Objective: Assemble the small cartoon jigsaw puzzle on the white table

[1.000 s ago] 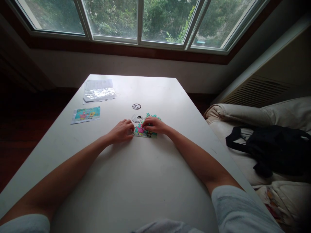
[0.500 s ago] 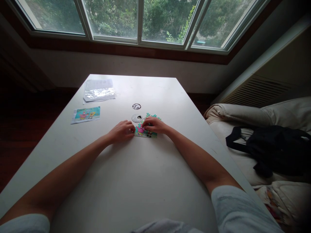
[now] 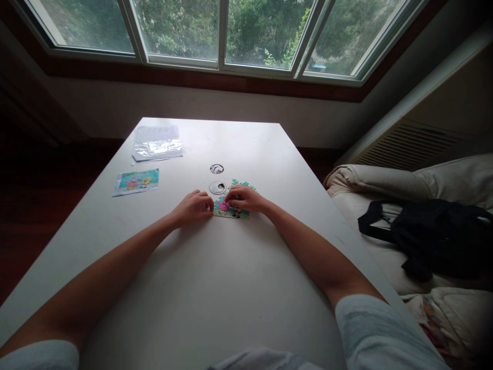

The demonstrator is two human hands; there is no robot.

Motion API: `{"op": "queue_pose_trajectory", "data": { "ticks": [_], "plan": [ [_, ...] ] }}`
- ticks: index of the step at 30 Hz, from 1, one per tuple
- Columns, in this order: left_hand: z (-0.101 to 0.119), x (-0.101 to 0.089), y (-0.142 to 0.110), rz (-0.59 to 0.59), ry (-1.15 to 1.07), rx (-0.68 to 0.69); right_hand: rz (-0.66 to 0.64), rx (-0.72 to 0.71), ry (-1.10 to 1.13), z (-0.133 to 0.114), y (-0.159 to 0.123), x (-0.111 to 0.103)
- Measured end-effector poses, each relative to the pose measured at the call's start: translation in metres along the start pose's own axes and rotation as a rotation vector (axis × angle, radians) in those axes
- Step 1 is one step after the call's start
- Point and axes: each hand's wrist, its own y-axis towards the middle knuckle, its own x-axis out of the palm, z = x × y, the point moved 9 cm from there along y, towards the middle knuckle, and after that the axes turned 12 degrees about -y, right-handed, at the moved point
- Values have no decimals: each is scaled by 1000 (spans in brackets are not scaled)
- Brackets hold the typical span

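A small, colourful jigsaw puzzle, mostly pink and turquoise where it shows, lies on the white table between my hands. My left hand rests at its left edge, fingers curled and the tips against that edge. Over the puzzle's right part, my right hand is bent down with thumb and fingers pinched at the pink area. Whatever is between those fingertips is too small to make out. Loose turquoise-green puzzle pieces lie just behind my right hand, which partly covers them and the puzzle.
Two round, shiny tin-like things, one nearer and one farther, lie beyond the puzzle. To the left are a printed cartoon picture and a clear plastic bag with paper. A dark bag sits on the sofa at right.
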Motion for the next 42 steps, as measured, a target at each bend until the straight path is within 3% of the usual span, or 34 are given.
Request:
{"op": "queue_pose_trajectory", "data": {
  "ticks": [10,16,20,22,25,32,42],
  "plan": [
    [2,-15,-3,-64,-18,85,-6,-2,12,1,-1,1],
    [5,-7,-7,-192,45,127,-7,-8,11,3,-1,3],
    [-2,-25,-5,-46,56,92,-4,-13,14,1,-1,2],
    [-14,-41,-5,59,72,37,3,-14,13,-1,-1,2],
    [-33,-56,-8,115,72,-13,6,-23,16,-3,0,2],
    [-63,-55,-10,81,42,-71,-4,-22,44,-5,0,3],
    [-67,-50,-11,43,-103,-89,-40,-12,87,-13,-1,5]
  ]
}}
